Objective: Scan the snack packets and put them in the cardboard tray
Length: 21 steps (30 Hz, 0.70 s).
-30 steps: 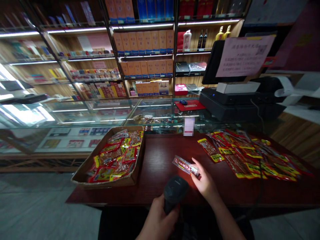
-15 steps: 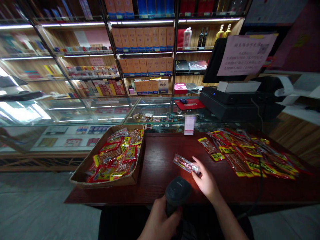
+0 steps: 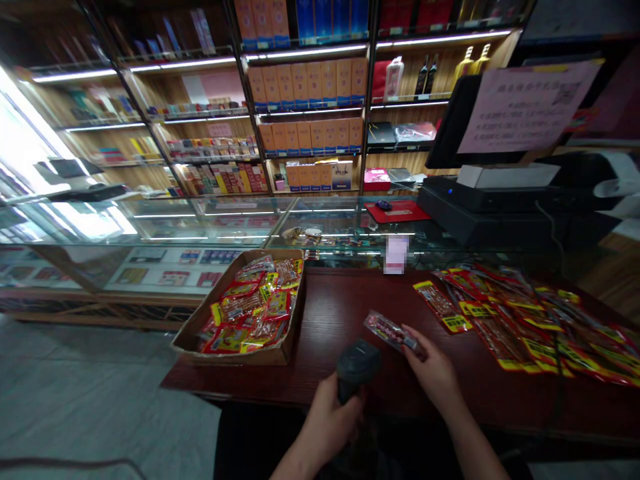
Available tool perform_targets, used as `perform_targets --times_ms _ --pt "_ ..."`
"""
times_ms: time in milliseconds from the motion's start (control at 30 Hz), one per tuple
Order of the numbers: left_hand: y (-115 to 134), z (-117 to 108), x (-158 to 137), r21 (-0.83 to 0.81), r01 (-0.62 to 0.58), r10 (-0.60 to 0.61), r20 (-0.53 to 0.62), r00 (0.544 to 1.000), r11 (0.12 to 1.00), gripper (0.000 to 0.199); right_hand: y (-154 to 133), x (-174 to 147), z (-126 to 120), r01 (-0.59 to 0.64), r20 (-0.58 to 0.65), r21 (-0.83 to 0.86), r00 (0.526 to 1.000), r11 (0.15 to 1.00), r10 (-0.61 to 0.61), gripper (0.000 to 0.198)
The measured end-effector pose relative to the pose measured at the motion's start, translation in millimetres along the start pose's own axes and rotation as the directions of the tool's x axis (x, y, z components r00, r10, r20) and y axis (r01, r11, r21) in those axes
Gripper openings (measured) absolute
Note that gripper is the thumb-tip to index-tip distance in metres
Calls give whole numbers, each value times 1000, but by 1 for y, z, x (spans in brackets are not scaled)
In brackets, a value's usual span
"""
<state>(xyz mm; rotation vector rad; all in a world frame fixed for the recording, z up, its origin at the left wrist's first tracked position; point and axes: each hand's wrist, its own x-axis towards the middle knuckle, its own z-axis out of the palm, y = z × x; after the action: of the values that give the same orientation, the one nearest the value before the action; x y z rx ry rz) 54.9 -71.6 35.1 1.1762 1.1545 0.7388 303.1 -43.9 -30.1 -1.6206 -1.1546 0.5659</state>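
My left hand is wrapped around the handle of a dark barcode scanner, whose head points forward over the table edge. Between the thumb and fingers of my right hand is a narrow, clear-plastic snack packet with reddish contents. The packet is just ahead and to the right of the scanner head, over the dark red wooden table. To the right lies a spread pile of red and yellow snack packets. On the left, an open cardboard box holds several more such packets.
Behind the table runs a glass display counter, with a red mat and a mouse on it. A cash-register terminal with a paper sign stands at the right. A cable hangs over the right-hand packets. Stocked shelves fill the background.
The view has shifted left, so everything sits further right. My right hand has turned the packet slightly, its fingers now curled more around the near end. The scanner stays in my left hand.
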Motion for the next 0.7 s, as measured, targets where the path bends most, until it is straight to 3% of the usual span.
perform_targets --times_ms 133,267,367,500,567,700 --pt "-8 -10 21 -131 10 -15 -33 999 991 24 -10 10 -5 -208 -51 234 973 950 225 61" --pt "-11 -13 26 -210 18 -19 -3 1000 978 30 -65 23 13 -202 46 444 978 873 203 54" --pt "-12 -15 26 -234 48 -52 -11 999 971 32 -120 32 49 -265 263 550 955 792 137 49" --pt "-17 -16 27 -253 10 -19 -33 999 967 35 -184 43 114 -412 543 601 839 684 29 42" --pt "-20 -16 27 -246 -17 8 -38 999 969 35 -210 51 146 -422 605 578 796 698 -20 42" --pt "-21 -15 27 -220 -21 5 -75 997 975 36 -239 67 192 -385 643 497 765 778 -32 56"
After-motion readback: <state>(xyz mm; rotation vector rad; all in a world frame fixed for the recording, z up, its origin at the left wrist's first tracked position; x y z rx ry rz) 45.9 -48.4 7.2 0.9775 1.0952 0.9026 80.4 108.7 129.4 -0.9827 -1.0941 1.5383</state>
